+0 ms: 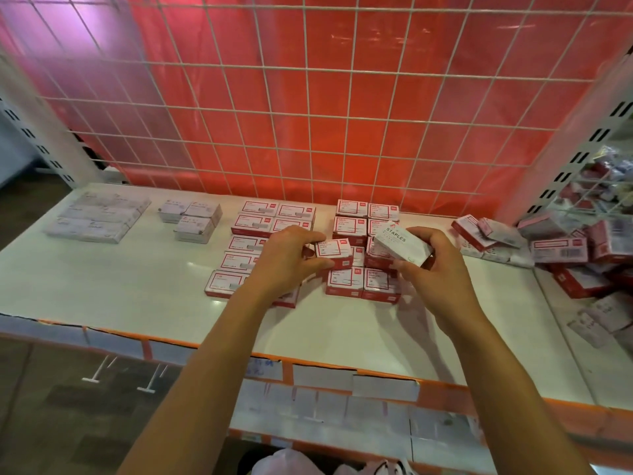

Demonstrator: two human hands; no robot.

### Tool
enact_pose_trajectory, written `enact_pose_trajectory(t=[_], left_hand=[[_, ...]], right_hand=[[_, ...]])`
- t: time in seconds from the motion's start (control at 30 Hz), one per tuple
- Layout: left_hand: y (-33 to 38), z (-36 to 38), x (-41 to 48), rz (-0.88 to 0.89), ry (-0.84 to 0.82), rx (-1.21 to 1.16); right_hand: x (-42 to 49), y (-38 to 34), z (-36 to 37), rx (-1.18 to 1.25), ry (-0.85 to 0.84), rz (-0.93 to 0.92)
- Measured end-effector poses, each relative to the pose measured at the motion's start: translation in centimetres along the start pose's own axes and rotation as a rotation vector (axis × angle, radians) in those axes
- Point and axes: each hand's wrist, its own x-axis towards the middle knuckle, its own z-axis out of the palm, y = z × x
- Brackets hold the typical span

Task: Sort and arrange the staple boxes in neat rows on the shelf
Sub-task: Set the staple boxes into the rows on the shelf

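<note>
Our left hand (291,260) pinches a red-and-white staple box (334,252) between thumb and fingers, holding it just over the middle of the white shelf (137,289). Our right hand (436,272) curls round a white box marked STAPLES (402,242), which is tilted with one corner raised. The two hands are near each other but apart, each clamped on its own box. Under and behind them lie two neat blocks of red-and-white boxes, each two columns wide: the left block (253,222), partly hidden by our left forearm, and the right block (344,282), beneath both held boxes. Farther left, well apart, sit a small stack of pale boxes (193,219) and a flat group of longer pale packs (99,217). At the right end a loose heap of boxes (555,250) lies jumbled. A white wire grid (310,113) stands behind the shelf, with a red sheet (411,80) beyond it.
</note>
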Motion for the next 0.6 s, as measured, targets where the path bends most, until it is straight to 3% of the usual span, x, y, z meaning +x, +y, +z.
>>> enact_pose_trajectory(t=[0.6], left_hand=[[1.07, 0.88, 0.23, 0.023, 0.028, -0.107]], right_hand=[[-0.14, -0.02, -0.27, -0.004, 0.024, 0.03]])
